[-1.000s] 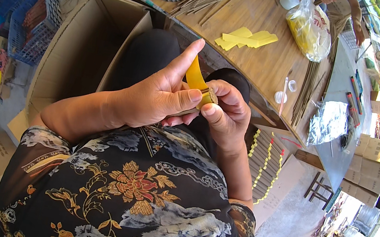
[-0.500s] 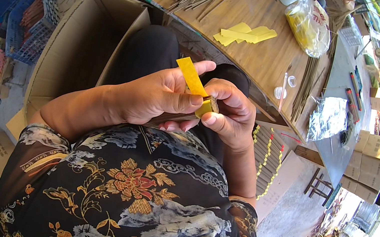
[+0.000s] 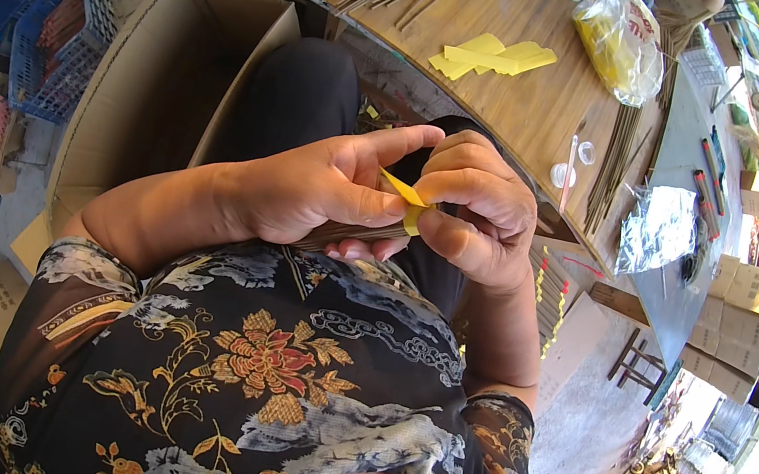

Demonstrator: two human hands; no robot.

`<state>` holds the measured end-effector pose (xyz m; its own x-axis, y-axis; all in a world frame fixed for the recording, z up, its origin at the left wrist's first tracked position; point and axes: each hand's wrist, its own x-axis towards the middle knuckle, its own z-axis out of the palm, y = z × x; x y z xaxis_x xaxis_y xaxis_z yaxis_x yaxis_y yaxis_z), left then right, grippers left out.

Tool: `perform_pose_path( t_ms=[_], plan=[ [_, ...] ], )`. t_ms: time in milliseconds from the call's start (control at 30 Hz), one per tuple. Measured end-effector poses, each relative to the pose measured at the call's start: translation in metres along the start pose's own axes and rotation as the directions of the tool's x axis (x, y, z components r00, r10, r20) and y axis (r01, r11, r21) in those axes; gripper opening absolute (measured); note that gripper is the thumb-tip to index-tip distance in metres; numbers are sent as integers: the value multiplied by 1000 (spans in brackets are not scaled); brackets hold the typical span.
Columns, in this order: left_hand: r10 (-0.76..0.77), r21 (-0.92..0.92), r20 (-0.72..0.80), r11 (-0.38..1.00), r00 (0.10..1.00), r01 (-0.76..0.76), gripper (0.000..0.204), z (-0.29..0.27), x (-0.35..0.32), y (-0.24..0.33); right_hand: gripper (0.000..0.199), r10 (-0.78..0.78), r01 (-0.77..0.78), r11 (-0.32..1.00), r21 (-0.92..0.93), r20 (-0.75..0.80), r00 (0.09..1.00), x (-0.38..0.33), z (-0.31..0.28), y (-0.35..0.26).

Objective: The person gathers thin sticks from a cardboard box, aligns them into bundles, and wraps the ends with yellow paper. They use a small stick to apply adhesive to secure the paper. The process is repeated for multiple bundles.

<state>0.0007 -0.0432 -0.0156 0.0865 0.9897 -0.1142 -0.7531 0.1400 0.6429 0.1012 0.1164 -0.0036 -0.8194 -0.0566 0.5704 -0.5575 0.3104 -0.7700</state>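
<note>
yellow paper strip (image 3: pixel 404 197): no longer standing tall above my fingers, now mostly tucked between them | my left hand (image 3: pixel 327 189): index finger lowers | my right hand (image 3: pixel 476 208): thumb closes over strip

The two hands met at the centre of the frame, the left hand (image 3: pixel 326 192) touching the right hand (image 3: pixel 476 208), with a paper strip (image 3: pixel 405 191) pinched between them and a bundle of sticks (image 3: pixel 350 234) under the left hand. Above them, at upper centre, the surface (image 3: pixel 525 100) carried loose paper strips (image 3: pixel 493 54), with a bag (image 3: pixel 616 45) to their right. An open cardboard box (image 3: pixel 162 87) stood left of centre, a crate (image 3: pixel 59 38) at the upper left.
</note>
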Motion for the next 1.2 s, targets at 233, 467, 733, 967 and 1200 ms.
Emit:
perform_pose_path(
  t_ms=[233,467,733,967,1200],
  plan=[
    [-10,-177,23,984,1000,14,56,9,2,7,13,-47,45,998,33,60,997,3,-2,0],
    [-70,-126,102,989,992,83,43,2,3,3,7,-52,15,979,202,181,982,5,-8,1],
    [-127,-90,60,987,990,132,45,4,4,0,15,-20,-83,948,306,319,947,9,-17,3],
    [92,147,-226,987,970,-60,56,14,-3,9,49,373,-194,838,510,-276,886,-7,-9,-4],
    [296,450,-299,882,907,-139,28,11,-5,8,46,552,-585,808,-67,-258,793,-13,26,-19]
  ],
)
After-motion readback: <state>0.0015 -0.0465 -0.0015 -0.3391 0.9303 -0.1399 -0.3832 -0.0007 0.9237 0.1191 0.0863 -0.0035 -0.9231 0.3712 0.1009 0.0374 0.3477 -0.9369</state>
